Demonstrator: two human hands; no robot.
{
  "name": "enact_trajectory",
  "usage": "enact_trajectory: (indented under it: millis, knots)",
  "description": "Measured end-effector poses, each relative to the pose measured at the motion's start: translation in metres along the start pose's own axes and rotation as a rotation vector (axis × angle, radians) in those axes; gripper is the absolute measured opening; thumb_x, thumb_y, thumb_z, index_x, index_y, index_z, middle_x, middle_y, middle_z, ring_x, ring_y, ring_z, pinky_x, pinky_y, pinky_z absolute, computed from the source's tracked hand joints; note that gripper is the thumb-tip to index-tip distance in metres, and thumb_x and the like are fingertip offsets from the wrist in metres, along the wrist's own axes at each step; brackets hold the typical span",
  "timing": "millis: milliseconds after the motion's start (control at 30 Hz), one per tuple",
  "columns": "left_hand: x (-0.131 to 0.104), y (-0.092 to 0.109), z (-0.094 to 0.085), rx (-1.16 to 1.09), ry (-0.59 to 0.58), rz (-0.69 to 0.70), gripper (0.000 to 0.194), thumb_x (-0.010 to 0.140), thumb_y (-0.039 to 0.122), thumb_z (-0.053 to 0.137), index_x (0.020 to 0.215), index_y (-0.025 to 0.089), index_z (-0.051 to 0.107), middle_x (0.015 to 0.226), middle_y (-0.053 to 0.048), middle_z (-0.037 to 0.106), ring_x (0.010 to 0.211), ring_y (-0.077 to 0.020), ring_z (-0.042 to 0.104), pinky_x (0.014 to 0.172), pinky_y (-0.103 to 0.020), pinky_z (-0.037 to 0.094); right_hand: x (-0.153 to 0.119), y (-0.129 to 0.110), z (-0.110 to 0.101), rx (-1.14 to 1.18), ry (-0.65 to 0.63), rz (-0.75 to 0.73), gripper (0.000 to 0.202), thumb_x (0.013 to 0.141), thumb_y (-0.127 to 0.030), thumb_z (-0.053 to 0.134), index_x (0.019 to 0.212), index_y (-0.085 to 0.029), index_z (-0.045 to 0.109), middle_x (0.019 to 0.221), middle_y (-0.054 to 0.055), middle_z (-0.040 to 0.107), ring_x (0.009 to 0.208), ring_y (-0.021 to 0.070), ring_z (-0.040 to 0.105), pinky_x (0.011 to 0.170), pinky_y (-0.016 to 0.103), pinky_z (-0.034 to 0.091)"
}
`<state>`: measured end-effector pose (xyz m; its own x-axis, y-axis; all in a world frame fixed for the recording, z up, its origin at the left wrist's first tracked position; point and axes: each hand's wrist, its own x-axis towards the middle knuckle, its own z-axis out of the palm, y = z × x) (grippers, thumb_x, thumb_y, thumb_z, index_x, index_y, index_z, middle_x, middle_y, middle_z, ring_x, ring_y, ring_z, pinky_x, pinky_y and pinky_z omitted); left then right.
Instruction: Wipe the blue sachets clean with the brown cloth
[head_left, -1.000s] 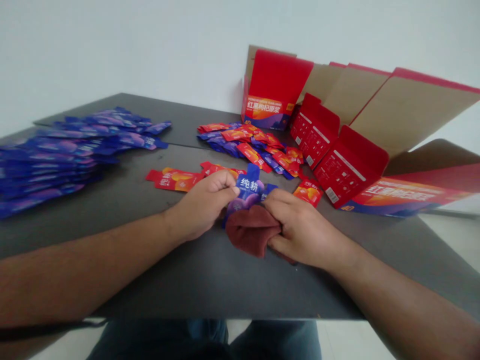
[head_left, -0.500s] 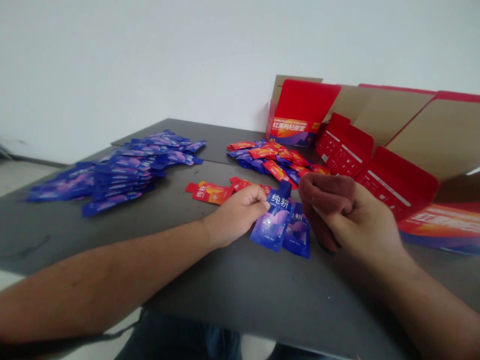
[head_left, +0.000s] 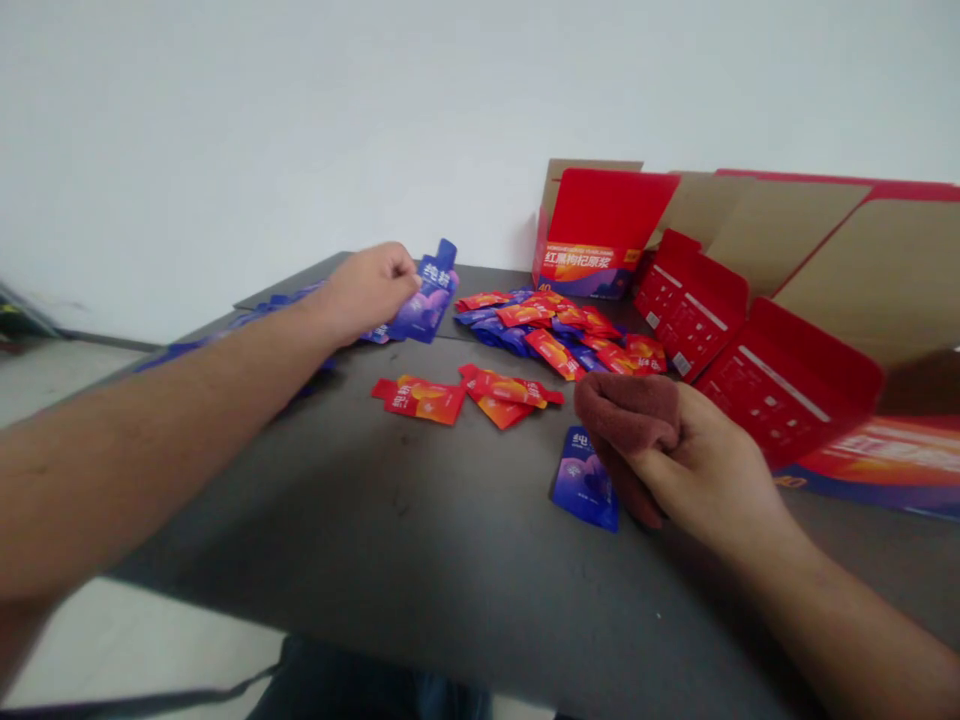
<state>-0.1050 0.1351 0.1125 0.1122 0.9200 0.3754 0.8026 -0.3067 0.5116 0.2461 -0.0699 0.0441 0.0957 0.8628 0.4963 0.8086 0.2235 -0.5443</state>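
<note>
My left hand (head_left: 379, 290) pinches a blue pouch (head_left: 426, 302) by its side edge, held upright above the far part of the table. Behind my left forearm, a pile of blue pouches (head_left: 300, 300) is mostly hidden. My right hand (head_left: 712, 460) is closed around a folded brown cloth (head_left: 630, 415). Just left of the cloth, another blue pouch (head_left: 585, 485) lies on the table, its neck end covered by the cloth. Several red pouches lie between my hands, one apart (head_left: 427, 400) and others overlapping (head_left: 506, 395).
A mixed heap of red and blue pouches (head_left: 540, 318) lies at the back middle. Behind it stands an open red carton (head_left: 592, 262). More open red cartons (head_left: 795, 385) line the right side. The grey table (head_left: 420, 560) ends at its front edge near my legs.
My left hand has moved away, up and to the left, carrying the blue pouch from beside the cloth. My right hand with the cloth has shifted slightly left.
</note>
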Motion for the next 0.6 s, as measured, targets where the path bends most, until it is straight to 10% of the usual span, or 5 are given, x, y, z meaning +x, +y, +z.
enact_trajectory:
  millis: [233,400,600]
  knots:
    - [0.064,-0.05,-0.023,0.644,-0.05,0.029,0.044,0.113,0.028,0.039,0.129,-0.004,0.064,0.127,-0.014,0.071,0.128,-0.0288,0.065,0.107,-0.031,0.045,0.0,-0.004,0.0,0.006,-0.034,-0.082,0.01,0.087,-0.039,0.07,0.082,-0.032,0.065,0.079,0.006,0.074,0.07,0.0304,0.072,0.06,0.045,0.054]
    - [0.08,-0.07,-0.008,0.79,-0.14,0.045,0.046,0.116,0.023,0.034,0.144,-0.004,0.059,0.145,-0.029,0.066,0.132,-0.0361,0.066,0.111,-0.044,0.051,0.0,-0.003,0.001,-0.005,-0.07,-0.104,0.01,0.088,-0.039,0.067,0.083,-0.032,0.063,0.08,0.006,0.073,0.068,0.0289,0.071,0.057,0.045,0.055]
    - [0.103,-0.079,0.024,0.845,-0.26,0.02,0.037,0.109,0.026,0.061,0.14,0.007,0.069,0.143,-0.024,0.07,0.133,-0.0355,0.068,0.113,-0.052,0.056,-0.002,0.0,0.002,-0.026,-0.094,-0.096,0.013,0.086,-0.037,0.067,0.079,-0.031,0.058,0.079,0.005,0.071,0.065,0.0262,0.069,0.052,0.041,0.053]
